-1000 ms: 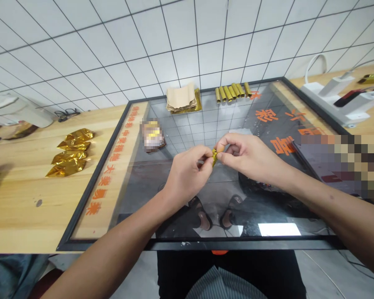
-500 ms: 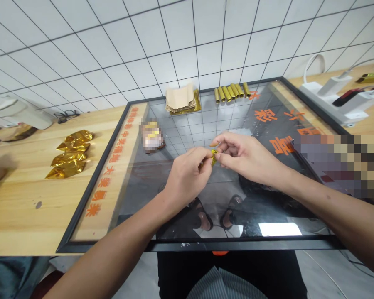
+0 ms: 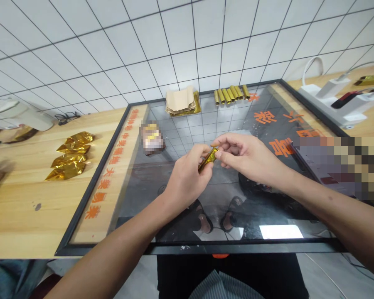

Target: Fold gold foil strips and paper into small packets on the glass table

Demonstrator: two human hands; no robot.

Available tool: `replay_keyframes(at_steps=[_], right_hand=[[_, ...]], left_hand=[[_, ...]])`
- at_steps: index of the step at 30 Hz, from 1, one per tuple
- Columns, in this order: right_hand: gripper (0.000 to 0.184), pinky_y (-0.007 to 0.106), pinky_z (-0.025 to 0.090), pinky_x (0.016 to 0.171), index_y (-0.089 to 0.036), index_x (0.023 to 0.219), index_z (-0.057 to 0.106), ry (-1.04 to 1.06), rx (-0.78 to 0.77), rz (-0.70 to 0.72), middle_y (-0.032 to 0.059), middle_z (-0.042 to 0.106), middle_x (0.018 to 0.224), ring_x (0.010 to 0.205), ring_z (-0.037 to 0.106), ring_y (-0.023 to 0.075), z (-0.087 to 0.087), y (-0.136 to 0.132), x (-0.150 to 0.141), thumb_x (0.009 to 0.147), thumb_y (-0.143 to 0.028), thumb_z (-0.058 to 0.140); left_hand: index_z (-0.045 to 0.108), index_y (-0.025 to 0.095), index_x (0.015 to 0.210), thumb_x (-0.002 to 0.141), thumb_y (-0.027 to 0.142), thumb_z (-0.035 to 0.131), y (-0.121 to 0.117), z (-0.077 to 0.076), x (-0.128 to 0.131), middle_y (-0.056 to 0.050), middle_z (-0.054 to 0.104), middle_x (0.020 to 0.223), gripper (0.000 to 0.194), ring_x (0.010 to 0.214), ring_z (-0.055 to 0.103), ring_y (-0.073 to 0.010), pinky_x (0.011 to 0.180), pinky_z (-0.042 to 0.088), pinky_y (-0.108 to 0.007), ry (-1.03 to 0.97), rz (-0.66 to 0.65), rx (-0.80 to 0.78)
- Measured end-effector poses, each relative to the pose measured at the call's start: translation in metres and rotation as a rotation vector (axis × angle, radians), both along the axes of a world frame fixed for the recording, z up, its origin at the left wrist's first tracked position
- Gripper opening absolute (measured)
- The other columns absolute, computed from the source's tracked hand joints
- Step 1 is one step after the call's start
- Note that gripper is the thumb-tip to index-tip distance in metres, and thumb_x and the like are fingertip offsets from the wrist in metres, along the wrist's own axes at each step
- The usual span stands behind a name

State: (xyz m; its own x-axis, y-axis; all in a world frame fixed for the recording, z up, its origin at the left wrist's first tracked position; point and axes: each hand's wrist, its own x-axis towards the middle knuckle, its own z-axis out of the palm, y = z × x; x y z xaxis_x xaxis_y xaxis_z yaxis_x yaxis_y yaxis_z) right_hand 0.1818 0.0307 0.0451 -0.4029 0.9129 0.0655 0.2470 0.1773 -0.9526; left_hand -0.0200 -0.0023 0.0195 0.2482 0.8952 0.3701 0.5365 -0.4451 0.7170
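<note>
Two hands hold a small gold roll.
The left hand (image 3: 187, 178) pinches the gold foil roll (image 3: 208, 160) over the desk (image 3: 18, 216), and the right hand (image 3: 246, 155) holds its top end. More gold rolls (image 3: 230, 93) lie in a row ahead, near a stack of brown paper (image 3: 180, 100). Gold foil bags (image 3: 71, 155) lie off to the left.

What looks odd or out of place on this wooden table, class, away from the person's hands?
A small dark mark stands out on the wooden tabletop, left of the black frame. It breaks the plain pale grain, though this view cannot settle whether it is a stain, a knot or a chip.
</note>
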Motion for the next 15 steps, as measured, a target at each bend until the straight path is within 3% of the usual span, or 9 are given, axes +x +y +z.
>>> replay_keyframes(at_steps=[5, 15], right_hand=[[0.027, 0.031, 0.053, 0.069, -0.023, 0.114, 0.072, 0.069, -0.003, 0.038, 0.0012, 0.071, 0.093, 0.077, 0.061, 0.0157, -0.0027, 0.0007, -0.0005, 0.089, -0.029, 0.078], [0.018, 0.029, 0.050, 0.067, -0.024, 0.107, 0.072, 0.079, 0.107, 0.035, -0.0015, 0.065, 0.085, 0.073, 0.056, 0.0140, -0.0006, -0.0015, 0.0001, 0.091, -0.029, 0.077]], left_hand=[[0.061, 0.023, 0.112, 0.096, 0.012, 0.062, 0.0018, -0.0013, -0.0010, -0.003, 0.079, 0.105, 0.020, 0.092, 0.079, -0.0169, 0.082, 0.062, -0.030, -0.130, -0.013, -0.020], [0.067, 0.023, 0.109, 0.100, 0.021, 0.066, 0.0011, 0.0054, -0.0035, -0.003, 0.080, 0.104, 0.009, 0.101, 0.078, -0.0182, 0.092, 0.062, -0.033, -0.298, -0.033, -0.084]])
